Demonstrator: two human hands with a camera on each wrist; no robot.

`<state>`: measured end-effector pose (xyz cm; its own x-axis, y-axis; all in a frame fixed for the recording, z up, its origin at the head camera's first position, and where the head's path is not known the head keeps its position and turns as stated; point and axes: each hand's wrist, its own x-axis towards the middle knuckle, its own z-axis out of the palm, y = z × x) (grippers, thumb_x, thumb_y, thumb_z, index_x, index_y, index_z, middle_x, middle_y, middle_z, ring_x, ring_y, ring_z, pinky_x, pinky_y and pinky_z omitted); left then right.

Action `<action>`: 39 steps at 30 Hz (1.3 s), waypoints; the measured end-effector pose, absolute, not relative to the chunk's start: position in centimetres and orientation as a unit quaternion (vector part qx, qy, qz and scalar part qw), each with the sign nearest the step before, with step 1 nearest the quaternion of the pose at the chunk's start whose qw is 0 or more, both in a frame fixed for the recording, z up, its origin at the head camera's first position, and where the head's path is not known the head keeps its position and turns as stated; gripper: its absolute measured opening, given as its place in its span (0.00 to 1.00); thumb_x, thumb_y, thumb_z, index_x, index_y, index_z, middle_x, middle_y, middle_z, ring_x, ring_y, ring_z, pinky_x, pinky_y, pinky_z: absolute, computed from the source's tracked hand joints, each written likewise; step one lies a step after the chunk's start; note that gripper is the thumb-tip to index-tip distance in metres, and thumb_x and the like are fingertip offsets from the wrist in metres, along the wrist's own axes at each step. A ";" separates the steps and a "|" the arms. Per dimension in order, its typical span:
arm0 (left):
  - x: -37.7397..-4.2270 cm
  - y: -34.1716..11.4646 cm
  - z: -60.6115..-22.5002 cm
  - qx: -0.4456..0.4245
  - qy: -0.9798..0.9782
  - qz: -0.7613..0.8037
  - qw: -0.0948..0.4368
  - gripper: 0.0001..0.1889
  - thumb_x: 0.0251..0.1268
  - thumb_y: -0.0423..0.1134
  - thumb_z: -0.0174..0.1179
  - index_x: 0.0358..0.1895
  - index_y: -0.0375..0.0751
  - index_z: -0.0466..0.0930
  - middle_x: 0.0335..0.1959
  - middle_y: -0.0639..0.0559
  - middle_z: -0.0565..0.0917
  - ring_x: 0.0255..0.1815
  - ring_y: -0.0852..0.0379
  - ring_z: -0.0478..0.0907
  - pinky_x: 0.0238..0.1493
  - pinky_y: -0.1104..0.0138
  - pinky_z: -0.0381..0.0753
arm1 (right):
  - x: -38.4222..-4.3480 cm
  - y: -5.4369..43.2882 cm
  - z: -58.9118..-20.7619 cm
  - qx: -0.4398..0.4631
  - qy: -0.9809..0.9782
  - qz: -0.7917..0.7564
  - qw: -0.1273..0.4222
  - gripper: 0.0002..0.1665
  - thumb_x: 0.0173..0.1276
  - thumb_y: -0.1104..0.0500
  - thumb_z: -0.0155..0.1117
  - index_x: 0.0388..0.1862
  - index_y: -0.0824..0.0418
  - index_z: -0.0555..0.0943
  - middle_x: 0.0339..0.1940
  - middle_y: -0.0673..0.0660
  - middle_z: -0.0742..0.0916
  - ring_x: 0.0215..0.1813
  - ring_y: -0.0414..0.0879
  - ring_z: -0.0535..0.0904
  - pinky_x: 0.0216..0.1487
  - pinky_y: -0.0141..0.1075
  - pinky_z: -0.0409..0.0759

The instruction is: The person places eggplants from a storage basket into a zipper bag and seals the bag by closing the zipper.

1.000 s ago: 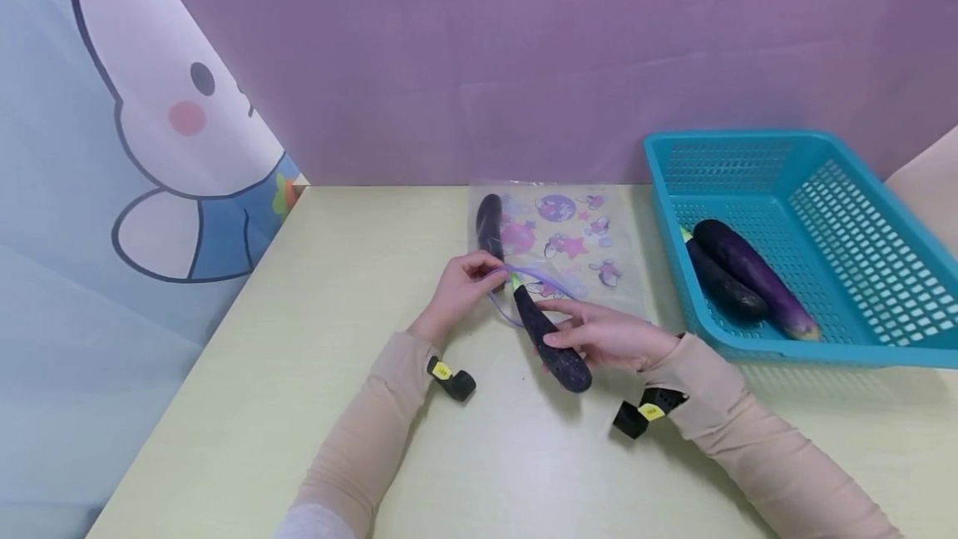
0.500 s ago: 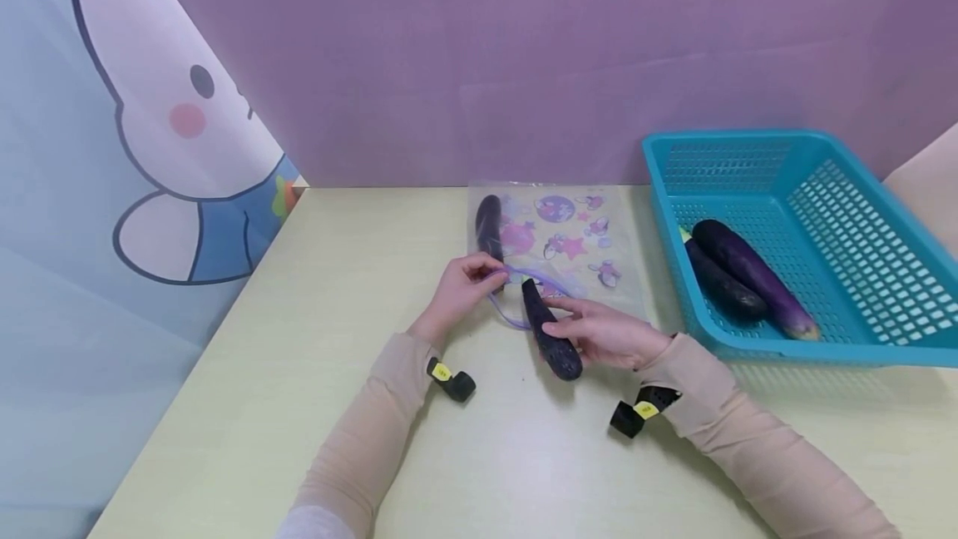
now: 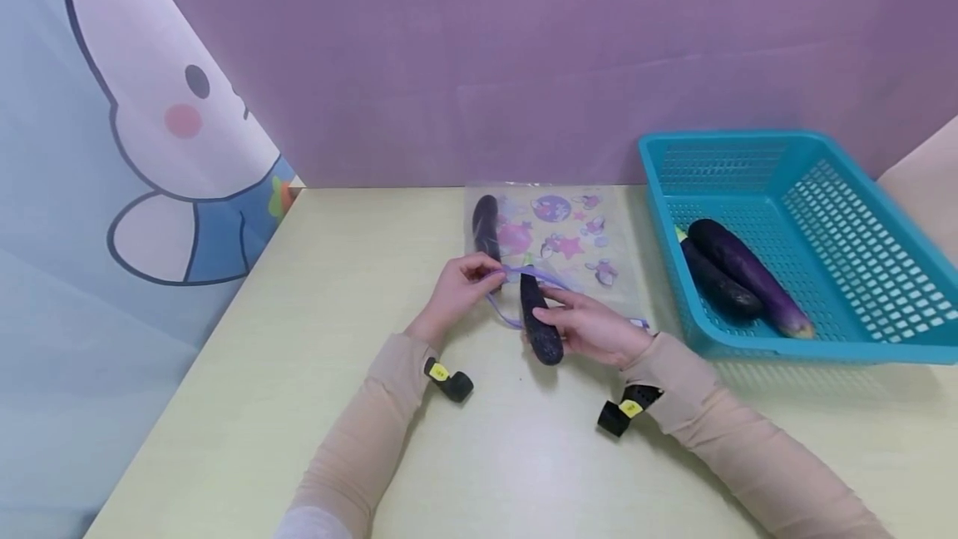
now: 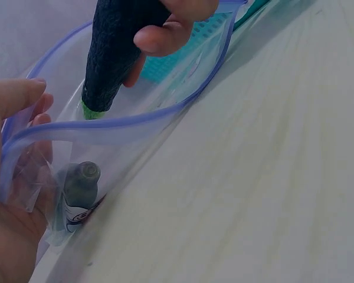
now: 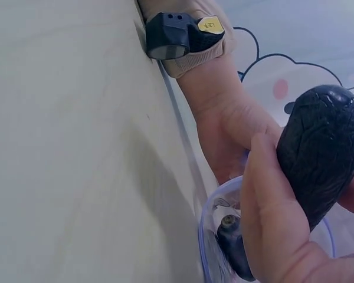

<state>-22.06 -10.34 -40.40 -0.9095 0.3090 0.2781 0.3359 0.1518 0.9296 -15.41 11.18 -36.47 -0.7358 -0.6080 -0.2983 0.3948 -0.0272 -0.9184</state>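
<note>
Loading step: left hand (image 3: 460, 285) pinches bag (image 3: 554, 221), right hand (image 3: 595, 328) grips eggplant (image 3: 540, 329), stem (image 4: 93, 111) seemingly inside; next calls for deeper push.

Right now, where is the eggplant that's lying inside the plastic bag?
In the head view, the bagged eggplant lies along the left side of the clear plastic bag, just beyond the left hand, which pinches the bag's rim.

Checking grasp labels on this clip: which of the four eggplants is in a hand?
The eggplant held by the right hand, green tip at the mouth of the bag. Of the others, one lies inside the bag, two in the basket.
</note>
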 end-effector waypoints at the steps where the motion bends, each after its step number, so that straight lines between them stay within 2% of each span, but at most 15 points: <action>1: -22.1 -10.4 -40.4 -0.213 -0.759 -0.615 0.012 0.06 0.58 0.24 0.61 0.37 0.22 0.80 0.32 0.38 0.82 0.29 0.67 0.73 0.33 0.76 0.74 | -15.5 11.1 -36.5 -0.088 0.601 -0.713 0.350 0.39 0.76 0.60 0.43 0.75 0.67 0.36 0.66 0.77 0.62 0.50 0.45 0.80 0.49 0.35 0.79; 9: -22.0 -10.3 -40.3 -0.216 -0.757 -0.617 0.013 0.06 0.58 0.24 0.60 0.37 0.22 0.80 0.31 0.39 0.82 0.28 0.66 0.74 0.33 0.76 0.74 | -15.9 10.3 -36.8 -0.082 0.603 -0.719 0.336 0.38 0.76 0.61 0.41 0.75 0.69 0.36 0.66 0.79 0.63 0.46 0.43 0.81 0.48 0.33 0.80; 14: -22.1 -10.3 -40.2 -0.211 -0.764 -0.609 0.012 0.06 0.58 0.25 0.61 0.37 0.23 0.80 0.32 0.38 0.82 0.30 0.66 0.73 0.35 0.75 0.74 | -16.7 9.9 -36.9 -0.077 0.601 -0.725 0.326 0.36 0.76 0.61 0.40 0.75 0.69 0.39 0.64 0.80 0.65 0.44 0.42 0.82 0.45 0.32 0.80; 23: -22.0 -10.3 -40.2 -0.196 -0.755 -0.626 -0.011 0.07 0.58 0.25 0.61 0.39 0.24 0.80 0.32 0.44 0.83 0.31 0.64 0.75 0.36 0.74 0.75 | -17.9 9.2 -37.4 -0.041 0.582 -0.747 0.320 0.34 0.76 0.62 0.41 0.74 0.69 0.44 0.68 0.77 0.61 0.46 0.46 0.82 0.48 0.32 0.81; 28: -22.0 -10.4 -40.0 -0.199 -0.758 -0.621 -0.006 0.07 0.58 0.25 0.61 0.39 0.23 0.80 0.32 0.43 0.83 0.30 0.65 0.74 0.35 0.75 0.74 | -18.4 8.8 -37.5 -0.030 0.573 -0.756 0.314 0.33 0.76 0.62 0.42 0.74 0.69 0.46 0.69 0.75 0.61 0.45 0.47 0.82 0.47 0.33 0.81; 31: -21.9 -10.4 -40.0 -0.202 -0.757 -0.621 -0.007 0.08 0.58 0.25 0.61 0.39 0.23 0.80 0.33 0.41 0.83 0.30 0.65 0.74 0.35 0.74 0.74 | -18.6 8.5 -37.5 -0.025 0.576 -0.758 0.304 0.29 0.76 0.61 0.42 0.72 0.69 0.53 0.65 0.70 0.68 0.43 0.44 0.82 0.45 0.31 0.81; 35: -21.9 -10.4 -40.1 -0.204 -0.755 -0.624 -0.008 0.08 0.58 0.25 0.61 0.39 0.22 0.79 0.33 0.42 0.83 0.30 0.65 0.74 0.35 0.74 0.74 | -19.0 8.1 -37.7 -0.013 0.580 -0.764 0.282 0.23 0.76 0.61 0.43 0.64 0.72 0.62 0.53 0.61 0.78 0.41 0.41 0.82 0.43 0.30 0.80; 39: -21.9 -10.2 -40.1 -0.209 -0.750 -0.627 -0.003 0.07 0.58 0.25 0.61 0.39 0.23 0.79 0.31 0.45 0.83 0.29 0.65 0.73 0.34 0.75 0.74 | -19.4 8.0 -38.0 -0.010 0.582 -0.768 0.266 0.22 0.76 0.61 0.42 0.63 0.74 0.63 0.51 0.62 0.78 0.41 0.41 0.82 0.43 0.29 0.81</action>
